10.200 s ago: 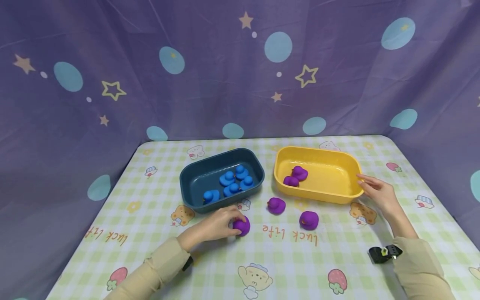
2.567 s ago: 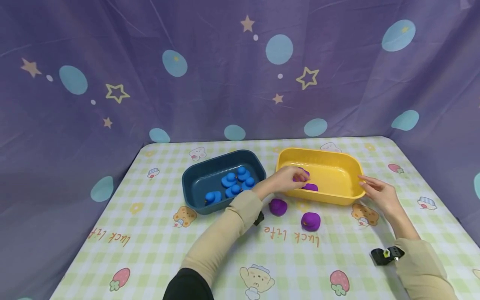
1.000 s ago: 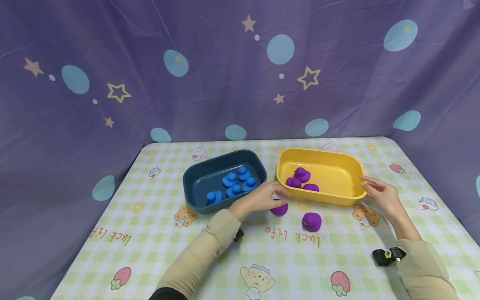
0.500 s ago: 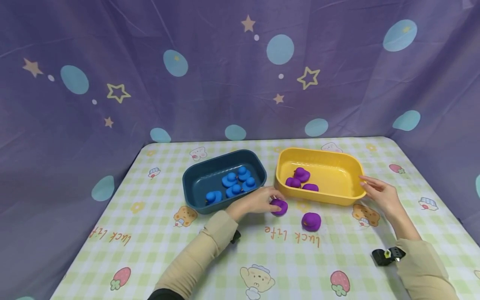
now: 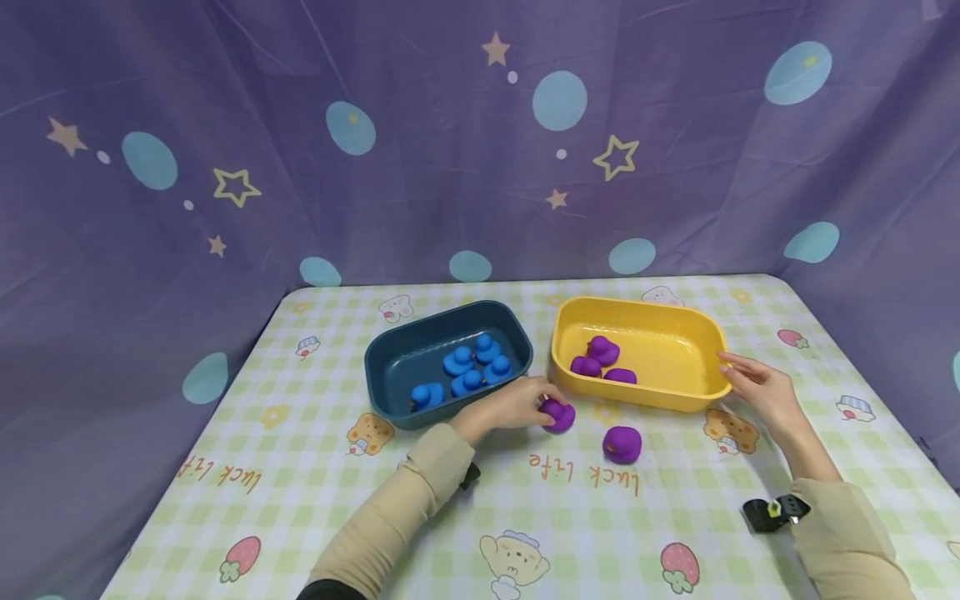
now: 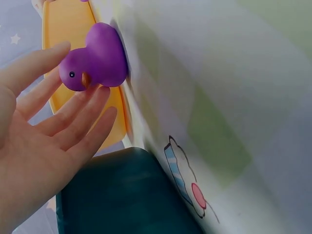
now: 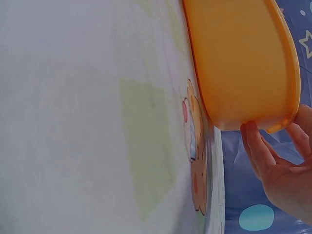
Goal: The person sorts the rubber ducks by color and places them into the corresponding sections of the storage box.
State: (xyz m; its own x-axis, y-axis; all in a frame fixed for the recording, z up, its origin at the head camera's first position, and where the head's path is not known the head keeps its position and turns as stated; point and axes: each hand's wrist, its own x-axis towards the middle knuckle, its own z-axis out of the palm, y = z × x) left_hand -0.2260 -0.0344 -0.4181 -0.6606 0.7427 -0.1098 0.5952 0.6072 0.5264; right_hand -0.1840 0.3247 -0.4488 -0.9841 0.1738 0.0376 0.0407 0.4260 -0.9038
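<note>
My left hand [image 5: 517, 402] has its thumb and fingers on either side of a purple rubber duck [image 5: 558, 416], pinching its head; in the left wrist view the duck [image 6: 105, 56] shows an orange beak. Another purple duck [image 5: 622, 445] lies on the cloth to the right. With fairly straight fingers, my right hand [image 5: 761, 390] touches the right end of the yellow basin [image 5: 667, 354]. In the right wrist view, fingertips [image 7: 251, 127] rest against its outer wall. Inside the basin's left part sit 3 purple ducks [image 5: 603, 350].
Left of the yellow basin stands a dark teal basin [image 5: 397, 358] with several blue ducks [image 5: 459, 361] in it. A checked, printed cloth [image 5: 585, 533] covers the table. Purple curtain [image 5: 420, 192] hangs behind and at both sides.
A third purple duck is now in the yellow basin, carried there by my left hand. That hand then came back to the duck by the basins and closed its fingers on it. Right hand unchanged.
</note>
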